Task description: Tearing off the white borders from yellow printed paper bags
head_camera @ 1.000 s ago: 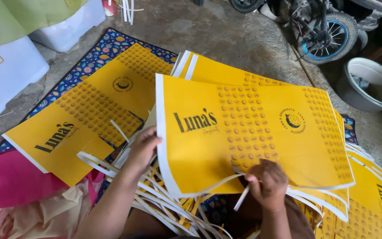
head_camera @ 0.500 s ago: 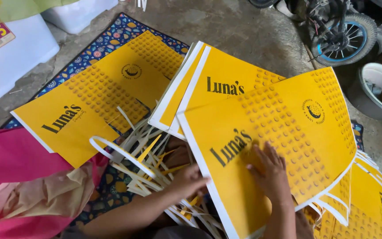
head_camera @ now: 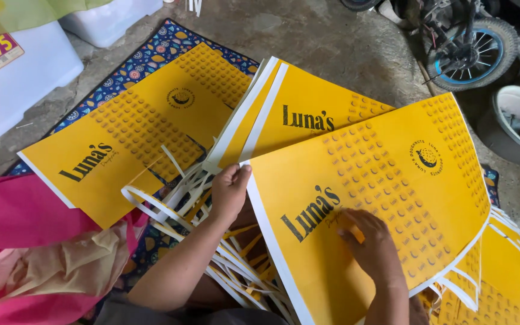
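The left hand (head_camera: 230, 191) pinches the left edge of a large yellow printed sheet (head_camera: 386, 198), thumb on top and fingers curled beneath, while the right hand (head_camera: 373, 244) lies open and flat on the sheet's face, palm down. The sheet rests tilted over a heap of white and yellow trimmed strips (head_camera: 224, 259) on the patterned mat (head_camera: 145, 60). Just behind it sits a stack of similar sheets (head_camera: 296, 114), and another yellow sheet (head_camera: 133, 129) lies along the mat's left side. A white tub (head_camera: 22, 78) stands at the far left (on bare concrete), and pink cloth (head_camera: 16, 216) bunches at the near left corner.
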